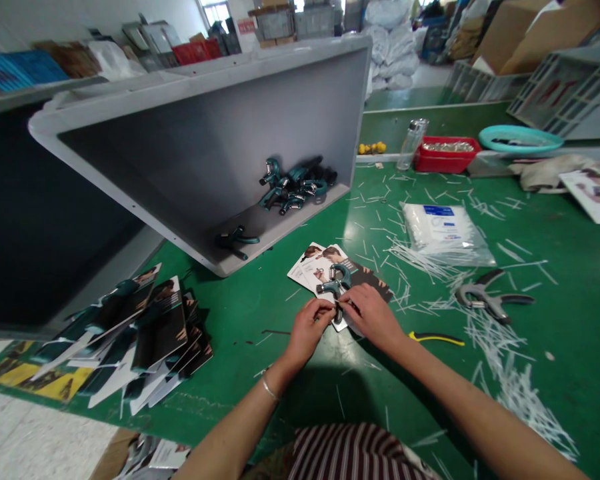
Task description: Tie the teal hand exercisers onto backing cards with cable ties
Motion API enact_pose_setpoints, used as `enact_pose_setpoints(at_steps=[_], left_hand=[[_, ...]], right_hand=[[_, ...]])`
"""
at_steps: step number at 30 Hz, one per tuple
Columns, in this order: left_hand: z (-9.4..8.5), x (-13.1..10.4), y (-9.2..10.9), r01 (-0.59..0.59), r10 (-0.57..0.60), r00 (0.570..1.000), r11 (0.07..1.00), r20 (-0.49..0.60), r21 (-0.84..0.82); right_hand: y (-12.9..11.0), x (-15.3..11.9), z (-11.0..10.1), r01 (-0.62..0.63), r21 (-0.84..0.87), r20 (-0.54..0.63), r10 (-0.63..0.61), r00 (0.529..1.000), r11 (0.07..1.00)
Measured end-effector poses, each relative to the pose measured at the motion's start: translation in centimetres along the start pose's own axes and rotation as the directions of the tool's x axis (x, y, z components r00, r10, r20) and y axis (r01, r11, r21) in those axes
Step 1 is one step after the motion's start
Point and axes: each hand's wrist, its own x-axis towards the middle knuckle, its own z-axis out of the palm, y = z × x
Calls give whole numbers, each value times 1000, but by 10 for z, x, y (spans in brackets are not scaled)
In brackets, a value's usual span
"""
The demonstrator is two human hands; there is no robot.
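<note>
A teal clamp with a C-shaped head lies on a printed card in front of me, more cards fanned beneath it. My left hand is closed, its thumb and fingertips pinched beside the clamp's lower handle. From the other side my right hand also pinches at that handle, fingertips almost meeting the left ones. Whatever small thing the fingertips grip is hidden. To the right are a grey clamp with black handles and yellow-handled pliers.
A grey bin tipped on its side holds several teal clamps. Carded clamps are piled at the left. White cable ties litter the right side, near a plastic bag and a red tray.
</note>
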Motion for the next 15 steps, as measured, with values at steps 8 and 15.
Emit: enact_pose_setpoints(at_steps=[8, 15], left_hand=[[1, 1, 7, 22, -25, 999, 996, -32, -89], [0, 1, 9, 10, -12, 999, 999, -37, -54]], right_hand=[[3, -6, -13, 98, -261, 109, -72, 991, 960], [2, -8, -14, 117, -293, 135, -80, 988, 949]])
